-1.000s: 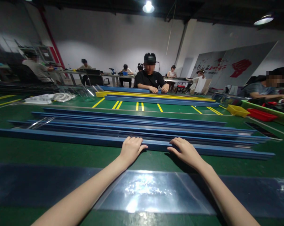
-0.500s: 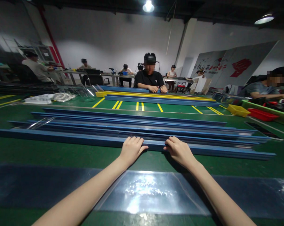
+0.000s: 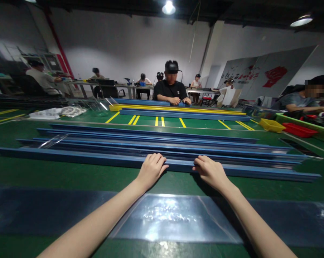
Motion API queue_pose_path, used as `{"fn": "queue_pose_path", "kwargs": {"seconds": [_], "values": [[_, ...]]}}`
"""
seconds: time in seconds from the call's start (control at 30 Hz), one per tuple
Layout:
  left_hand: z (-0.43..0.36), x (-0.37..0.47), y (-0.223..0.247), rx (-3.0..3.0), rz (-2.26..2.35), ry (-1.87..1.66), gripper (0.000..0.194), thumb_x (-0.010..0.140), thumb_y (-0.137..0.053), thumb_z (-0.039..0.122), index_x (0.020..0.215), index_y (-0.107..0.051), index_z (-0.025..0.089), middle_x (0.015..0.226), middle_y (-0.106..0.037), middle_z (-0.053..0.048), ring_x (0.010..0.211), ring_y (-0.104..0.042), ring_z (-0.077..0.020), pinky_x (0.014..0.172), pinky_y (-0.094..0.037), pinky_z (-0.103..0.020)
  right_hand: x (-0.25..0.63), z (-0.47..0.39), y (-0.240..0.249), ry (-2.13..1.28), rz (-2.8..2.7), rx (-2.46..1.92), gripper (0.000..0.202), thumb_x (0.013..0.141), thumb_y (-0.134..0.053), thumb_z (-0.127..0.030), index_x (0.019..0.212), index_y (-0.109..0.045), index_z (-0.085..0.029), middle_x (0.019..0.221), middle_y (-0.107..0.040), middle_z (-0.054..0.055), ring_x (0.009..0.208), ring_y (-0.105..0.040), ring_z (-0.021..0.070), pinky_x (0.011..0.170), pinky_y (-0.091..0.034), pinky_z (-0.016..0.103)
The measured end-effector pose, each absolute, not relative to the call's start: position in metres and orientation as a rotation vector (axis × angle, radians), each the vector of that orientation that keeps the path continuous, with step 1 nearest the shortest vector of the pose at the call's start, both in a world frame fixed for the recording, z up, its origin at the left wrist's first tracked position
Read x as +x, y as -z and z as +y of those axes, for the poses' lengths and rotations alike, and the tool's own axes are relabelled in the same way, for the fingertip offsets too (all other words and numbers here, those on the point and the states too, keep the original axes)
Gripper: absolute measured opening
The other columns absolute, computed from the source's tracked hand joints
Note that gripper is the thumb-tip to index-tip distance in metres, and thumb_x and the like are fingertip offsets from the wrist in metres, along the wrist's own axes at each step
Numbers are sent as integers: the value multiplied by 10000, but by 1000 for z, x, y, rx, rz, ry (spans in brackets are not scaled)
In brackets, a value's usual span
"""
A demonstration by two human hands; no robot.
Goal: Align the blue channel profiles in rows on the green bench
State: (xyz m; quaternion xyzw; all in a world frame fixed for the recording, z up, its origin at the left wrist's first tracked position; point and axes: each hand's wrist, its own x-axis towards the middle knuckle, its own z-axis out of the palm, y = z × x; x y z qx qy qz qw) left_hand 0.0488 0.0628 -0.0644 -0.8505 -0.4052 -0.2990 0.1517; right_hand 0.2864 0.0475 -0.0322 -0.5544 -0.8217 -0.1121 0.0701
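One long, straight blue rail (image 3: pixel 180 166), material unclear, is pinched by left hand (image 3: pixel 152 168) and right hand (image 3: pixel 211 171), apparently for aligning; the next move calls for even, level handling.

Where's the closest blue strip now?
In the head view, the closest blue strip spans left to right just below the picture's middle, on the green table, with the left hand and right hand on it.

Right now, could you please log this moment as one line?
left hand: holding nearest blue rail; right hand: holding same rail; glossy sheet: on green table
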Motion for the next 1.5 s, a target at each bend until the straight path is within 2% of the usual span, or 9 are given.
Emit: {"fn": "queue_pose_path", "kwargs": {"seconds": [0.57,0.77,1.0,1.3,1.5], "values": [[65,49,64,-2440,-1316,848,187,844,-468,329,775,-528,167,787,-552,-29,739,-493,-160,651,-379,-271,289,48,35,378,-2462,-1642,147,834,-420,-276,761,-518,-195,815,-567,33,788,-512,141,503,-235,231],[63,48,65,-2393,-1216,897,197,844,-472,346,893,-547,170,877,-592,-36,812,-514,-168,738,-340,-310,291,48,32,345,-2461,-1685,130,830,-418,-265,778,-514,-195,832,-579,28,803,-523,139,501,-234,230],[63,47,65,-2370,-1215,847,224,816,-515,367,932,-551,179,892,-612,-35,829,-524,-178,751,-318,-323,317,47,30,285,-2434,-1783,144,825,-403,-258,801,-533,-204,860,-594,25,815,-545,146,538,-285,221],[63,48,66,-2317,-1291,812,276,794,-519,432,835,-563,162,844,-614,-35,809,-524,-184,744,-316,-326,358,45,33,211,-2303,-1858,166,795,-423,-293,880,-561,-255,944,-618,7,853,-568,155,559,-336,217],[63,49,66,-2318,-1320,774,296,814,-477,450,798,-562,167,796,-612,-36,780,-521,-182,731,-313,-324,356,44,33,271,-2331,-1884,197,811,-391,-301,882,-565,-241,937,-596,22,858,-558,161,528,-320,219]]}}
